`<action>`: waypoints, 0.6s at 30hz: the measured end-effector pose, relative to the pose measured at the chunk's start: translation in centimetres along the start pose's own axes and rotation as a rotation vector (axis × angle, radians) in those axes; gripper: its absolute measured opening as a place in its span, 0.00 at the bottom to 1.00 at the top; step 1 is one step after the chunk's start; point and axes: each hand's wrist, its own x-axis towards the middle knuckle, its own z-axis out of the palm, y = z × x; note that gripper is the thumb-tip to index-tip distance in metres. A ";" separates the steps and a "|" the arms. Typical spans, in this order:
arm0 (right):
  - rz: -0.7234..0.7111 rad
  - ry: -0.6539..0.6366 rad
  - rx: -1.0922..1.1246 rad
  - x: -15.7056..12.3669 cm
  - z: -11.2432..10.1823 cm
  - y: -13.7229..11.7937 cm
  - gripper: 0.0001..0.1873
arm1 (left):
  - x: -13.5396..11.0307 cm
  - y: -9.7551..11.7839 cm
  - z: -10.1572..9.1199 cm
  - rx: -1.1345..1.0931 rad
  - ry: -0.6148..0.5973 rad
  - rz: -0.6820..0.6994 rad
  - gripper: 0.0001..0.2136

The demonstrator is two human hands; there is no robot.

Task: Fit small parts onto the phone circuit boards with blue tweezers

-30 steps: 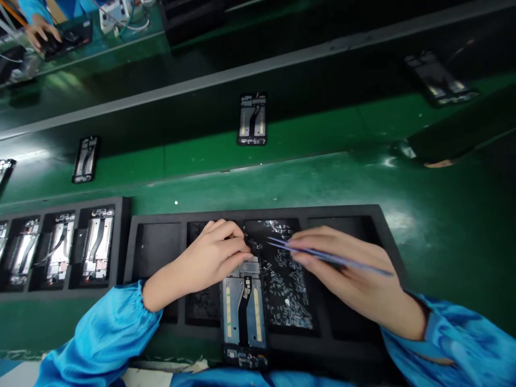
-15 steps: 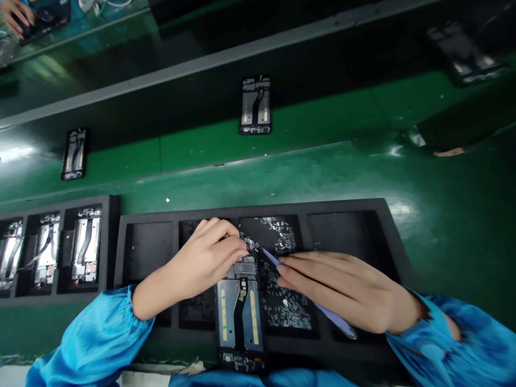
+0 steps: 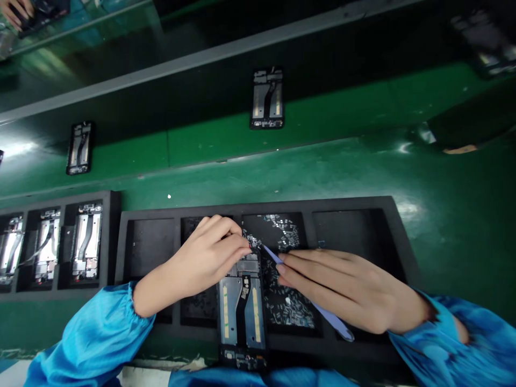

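Observation:
An opened phone [image 3: 229,317], its back off and a black flex cable down its middle, lies tilted slightly across the black foam tray [image 3: 262,208]. My left hand [image 3: 212,255] is closed at the phone's top end, thumb and fingers pinched on its upper edge; the fingertips partly hide what is there. Purple tweezers [image 3: 330,321] are held in my right hand [image 3: 342,287], fingers pressed together along them. Their tip points at the phone's top right corner, close to my left fingertips. Whether the tip touches the phone I cannot tell. Many tiny loose parts [image 3: 294,314] lie in the tray compartment beside it.
Another foam tray [image 3: 109,242] on the left holds several opened phones [image 3: 86,242]. Beyond the green bench [image 3: 201,183], more opened phones [image 3: 267,99] lie along a green strip. At the far top left, another person's hand [image 3: 14,13] rests near a dark object.
The view has shifted slightly. The phones on the far strip appear farther right, and another one's edge shows at far left. Both my hands keep nearly the same pose at the phone's top end.

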 end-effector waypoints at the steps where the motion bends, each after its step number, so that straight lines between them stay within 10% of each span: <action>1: -0.016 -0.008 0.002 0.0 0.0 0.0 0.15 | -0.1 0.2 -0.1 0.030 0.015 0.008 0.09; 10: 0.356 0.147 0.260 3.0 -0.6 -0.6 0.07 | -5.3 8.3 2.2 0.438 0.158 0.063 0.19; 18: 0.608 0.136 0.162 2.5 -1.5 -2.2 0.04 | -6.7 7.3 5.4 0.363 0.206 0.073 0.20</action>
